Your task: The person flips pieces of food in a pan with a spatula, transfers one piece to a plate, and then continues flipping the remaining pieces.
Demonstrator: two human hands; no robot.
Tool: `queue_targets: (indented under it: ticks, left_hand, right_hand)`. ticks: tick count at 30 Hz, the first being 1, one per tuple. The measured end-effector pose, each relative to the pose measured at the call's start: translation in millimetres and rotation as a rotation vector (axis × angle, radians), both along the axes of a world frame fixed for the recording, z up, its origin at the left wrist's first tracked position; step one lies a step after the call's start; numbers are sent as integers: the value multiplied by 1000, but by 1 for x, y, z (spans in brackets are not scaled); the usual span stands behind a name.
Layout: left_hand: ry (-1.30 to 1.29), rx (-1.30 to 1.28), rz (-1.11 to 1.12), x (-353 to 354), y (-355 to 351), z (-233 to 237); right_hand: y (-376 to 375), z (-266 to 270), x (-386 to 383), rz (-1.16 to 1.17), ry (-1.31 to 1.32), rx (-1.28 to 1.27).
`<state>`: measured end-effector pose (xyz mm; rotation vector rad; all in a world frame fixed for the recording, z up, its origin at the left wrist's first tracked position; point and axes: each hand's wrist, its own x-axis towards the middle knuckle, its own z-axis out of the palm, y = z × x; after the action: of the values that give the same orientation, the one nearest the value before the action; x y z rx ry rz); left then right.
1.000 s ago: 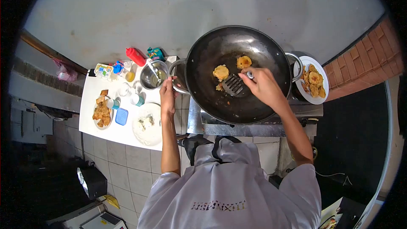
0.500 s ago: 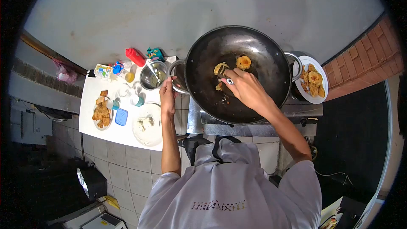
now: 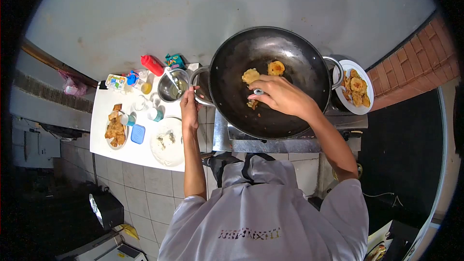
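Black round wok [image 3: 295, 53] is sitting on the stove [image 3: 290, 141], left hand [image 3: 189, 107] gripping its handle [image 3: 192, 81]. Right hand [image 3: 279, 95] is clenching a silver spatula [image 3: 258, 91]; two golden fried patties [image 3: 251, 75] are lying just beyond it.

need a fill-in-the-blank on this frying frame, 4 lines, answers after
1. The left hand grips a loop handle of the ___ wok.
2. Beside the right hand, which holds a metal utensil, lie ___ round golden fritters.
3. The squeeze bottle on the white table is ___.
4. The plate of fried pieces stands on the wok's ___ side.
Answers: black; two; red; right.
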<state>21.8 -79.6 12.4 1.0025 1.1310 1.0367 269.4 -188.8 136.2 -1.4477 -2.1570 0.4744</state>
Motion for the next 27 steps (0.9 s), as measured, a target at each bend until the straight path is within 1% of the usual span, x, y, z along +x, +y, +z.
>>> queue_targets:
  ticks: [4, 6, 7, 8, 10, 12, 14, 16, 18, 19, 21, 22, 24, 27]
  left_hand:
    - [-14, -4, -6, 0, 1, -2]
    - [-12, -2, -6, -1, 2, -4]
    - [-11, 1, -3, -1, 3, -5]
    - [-11, 1, -9, 0, 3, -6]
    - [-30, -4, -2, 0, 3, -5]
    - [-26, 3, -1, 0, 3, -5]
    - [-23, 11, 3, 1, 3, -4]
    - [-21, 4, 14, 0, 2, -3]
    - [-21, 0, 9, -1, 3, -3]
    - [-23, -6, 3, -1, 3, -3]
    - [-18, -3, 3, 0, 2, -1]
    - [-14, -2, -2, -1, 2, 0]
    - [-11, 0, -2, -1, 3, -2]
    - [-8, 6, -4, -2, 4, -4]
  right_hand:
    - [-11, 3, 17, -27, 56, 35]
    - [-17, 8, 24, -183, 146, -60]
    - [-16, -2, 31, -187, 183, 10]
    - [-15, -4, 35, -192, 183, 11]
    - [-15, -7, 41, -342, 249, -113]
    - [-10, -16, 50, -340, 267, -67]
    - [-6, -15, 52, -364, 421, -83]
    - [-2, -21, 56, -342, 469, -62]
    - [1, -24, 58, -487, 593, -237]
    - [3, -28, 60, -485, 593, -236]
    - [7, -41, 62, -521, 751, -296]
    - [9, -45, 62, -519, 752, -296]
    - [13, -52, 61, -511, 869, -288]
    - [19, -56, 55, -542, 929, -280]
